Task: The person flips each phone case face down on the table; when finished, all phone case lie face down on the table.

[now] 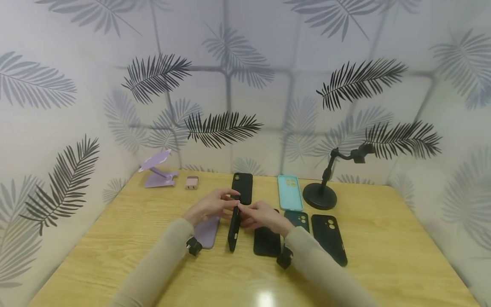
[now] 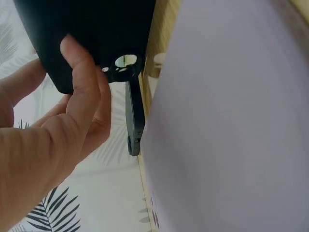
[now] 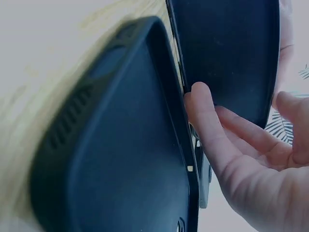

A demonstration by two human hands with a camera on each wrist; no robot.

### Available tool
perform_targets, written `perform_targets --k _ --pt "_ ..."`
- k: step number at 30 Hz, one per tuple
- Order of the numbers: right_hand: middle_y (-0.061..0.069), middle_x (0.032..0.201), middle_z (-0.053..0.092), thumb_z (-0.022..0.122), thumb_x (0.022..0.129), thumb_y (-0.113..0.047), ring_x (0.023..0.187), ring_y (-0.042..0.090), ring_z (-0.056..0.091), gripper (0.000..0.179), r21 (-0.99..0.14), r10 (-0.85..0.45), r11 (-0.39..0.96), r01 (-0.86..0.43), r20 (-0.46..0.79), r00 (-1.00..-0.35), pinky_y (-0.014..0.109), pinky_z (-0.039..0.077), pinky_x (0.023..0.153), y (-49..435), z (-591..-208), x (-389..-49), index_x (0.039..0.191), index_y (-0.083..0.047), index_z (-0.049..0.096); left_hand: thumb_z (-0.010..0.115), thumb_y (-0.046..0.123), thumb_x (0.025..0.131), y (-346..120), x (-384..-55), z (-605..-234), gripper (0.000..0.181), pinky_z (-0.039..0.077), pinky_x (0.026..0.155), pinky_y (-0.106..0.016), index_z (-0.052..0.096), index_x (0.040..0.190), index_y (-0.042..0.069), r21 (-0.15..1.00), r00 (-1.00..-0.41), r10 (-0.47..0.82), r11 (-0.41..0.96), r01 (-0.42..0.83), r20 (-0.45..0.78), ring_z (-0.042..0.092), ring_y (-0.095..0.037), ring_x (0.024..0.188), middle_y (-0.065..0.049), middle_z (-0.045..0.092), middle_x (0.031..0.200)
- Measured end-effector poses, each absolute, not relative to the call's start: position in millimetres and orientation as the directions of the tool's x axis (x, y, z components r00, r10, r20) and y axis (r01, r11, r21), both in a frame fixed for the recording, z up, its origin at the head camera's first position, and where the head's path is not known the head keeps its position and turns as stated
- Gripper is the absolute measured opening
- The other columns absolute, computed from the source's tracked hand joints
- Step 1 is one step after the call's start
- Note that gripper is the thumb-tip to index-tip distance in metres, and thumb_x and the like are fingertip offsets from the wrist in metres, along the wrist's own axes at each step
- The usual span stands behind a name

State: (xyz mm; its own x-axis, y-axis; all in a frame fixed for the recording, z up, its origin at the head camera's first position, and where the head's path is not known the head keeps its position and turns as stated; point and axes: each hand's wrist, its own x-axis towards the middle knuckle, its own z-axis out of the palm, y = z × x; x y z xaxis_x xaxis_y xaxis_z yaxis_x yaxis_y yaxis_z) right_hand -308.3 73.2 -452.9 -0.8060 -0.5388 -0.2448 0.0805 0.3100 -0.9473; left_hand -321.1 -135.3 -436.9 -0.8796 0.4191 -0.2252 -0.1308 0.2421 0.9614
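Above the wooden table a black phone case [image 1: 234,232] stands on edge between both hands. My left hand [image 1: 211,207] pinches its upper end; the left wrist view shows a digit on the outer back of the case [image 2: 96,29], near the camera cutout. My right hand [image 1: 266,216] grips the same end from the other side, with fingers on the dark inner face [image 3: 227,53] in the right wrist view. Whether a phone sits inside I cannot tell. Beneath the left hand lies a lilac case [image 1: 207,232]. Beside the right hand lies another black case [image 1: 267,242].
Behind the hands lies a black phone or case [image 1: 242,187]. To the right are a turquoise case [image 1: 290,192], a dark teal case [image 1: 297,218], a black case [image 1: 329,238] and a black stand [image 1: 320,196]. Back left hold a purple stand [image 1: 159,179] and pink charger [image 1: 192,183].
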Motion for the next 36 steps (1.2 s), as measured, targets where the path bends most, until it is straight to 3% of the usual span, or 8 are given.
perform_targets --k 4,10,13,16,19,23,29,36 --pt "0.024 0.123 0.066 0.053 0.100 -0.043 0.107 0.031 0.069 0.058 -0.953 -0.556 0.290 0.081 -0.237 -0.797 0.042 0.058 0.087 74.0 -450.8 -306.5 0.130 0.006 0.059 0.059 0.018 0.099 -128.9 -321.3 -439.5 0.049 0.058 0.086 -0.046 0.044 0.144 0.003 0.958 -0.875 0.429 0.258 -0.121 -0.226 0.061 -0.031 0.113 -0.023 0.048 0.135" --pt "0.020 0.118 0.069 0.055 0.102 -0.033 0.103 0.025 0.070 0.050 -0.956 -0.584 0.278 0.090 -0.242 -0.775 0.041 0.057 0.089 76.6 -445.8 -304.6 0.130 0.008 0.058 0.057 0.008 0.099 -123.7 -322.4 -442.6 0.042 0.060 0.082 -0.042 0.049 0.139 0.003 0.939 -0.876 0.417 0.327 -0.103 -0.241 0.064 -0.031 0.108 -0.024 0.050 0.136" --pt "0.010 0.097 0.072 0.058 0.100 -0.032 0.084 0.017 0.069 0.040 -0.945 -0.552 0.317 0.083 -0.255 -0.794 0.033 0.060 0.075 78.8 -444.1 -304.1 0.116 0.003 0.066 0.056 0.005 0.098 -123.5 -322.0 -443.1 0.043 0.060 0.081 -0.041 0.048 0.141 0.002 0.935 -0.876 0.416 0.340 -0.099 -0.244 0.064 -0.031 0.110 -0.024 0.049 0.138" --pt "0.004 0.074 0.062 0.061 0.099 -0.029 0.066 0.013 0.061 0.028 -0.931 -0.509 0.357 0.067 -0.255 -0.822 0.025 0.056 0.061 81.0 -444.0 -303.9 0.094 -0.002 0.066 0.058 0.003 0.097 -123.5 -321.2 -442.4 0.045 0.060 0.080 -0.040 0.048 0.141 0.002 0.925 -0.876 0.413 0.371 -0.087 -0.248 0.062 -0.032 0.113 -0.024 0.047 0.141" --pt "0.004 0.066 0.057 0.064 0.097 -0.024 0.058 0.012 0.059 0.024 -0.922 -0.466 0.382 0.059 -0.248 -0.849 0.025 0.056 0.057 82.6 -444.2 -303.8 0.085 -0.003 0.061 0.060 0.001 0.095 -123.4 -320.7 -440.8 0.047 0.060 0.079 -0.040 0.049 0.141 0.003 0.908 -0.876 0.411 0.414 -0.068 -0.253 0.062 -0.031 0.113 -0.024 0.045 0.144" --pt "0.005 0.064 0.059 0.069 0.093 -0.019 0.053 0.011 0.061 0.022 -0.908 -0.418 0.418 0.032 -0.223 -0.881 0.031 0.060 0.058 84.2 -447.5 -304.3 0.100 0.002 0.065 0.061 -0.003 0.093 -124.0 -320.6 -439.4 0.050 0.060 0.079 -0.039 0.049 0.141 0.003 0.886 -0.867 0.423 0.462 -0.045 -0.264 0.065 -0.029 0.108 -0.024 0.043 0.145" --pt "0.011 0.068 0.067 0.074 0.089 -0.013 0.050 0.013 0.064 0.055 -0.890 -0.381 0.455 0.010 -0.205 -0.902 0.034 0.059 0.053 83.0 -452.9 -300.6 0.133 0.009 0.050 0.059 -0.003 0.093 -130.2 -318.0 -439.0 0.050 0.060 0.079 -0.038 0.048 0.141 -0.002 0.859 -0.854 0.446 0.511 -0.003 -0.268 0.066 -0.029 0.108 -0.024 0.043 0.147" --pt "0.018 0.076 0.072 0.070 0.090 -0.005 0.054 0.014 0.067 0.061 -0.885 -0.395 0.465 0.019 -0.227 -0.890 0.031 0.059 0.053 80.2 -451.6 -298.9 0.140 0.013 0.042 0.059 0.002 0.095 -137.6 -314.5 -435.9 0.048 0.059 0.081 -0.038 0.047 0.141 -0.003 0.835 -0.859 0.430 0.551 0.005 -0.279 0.065 -0.031 0.110 -0.023 0.040 0.150"
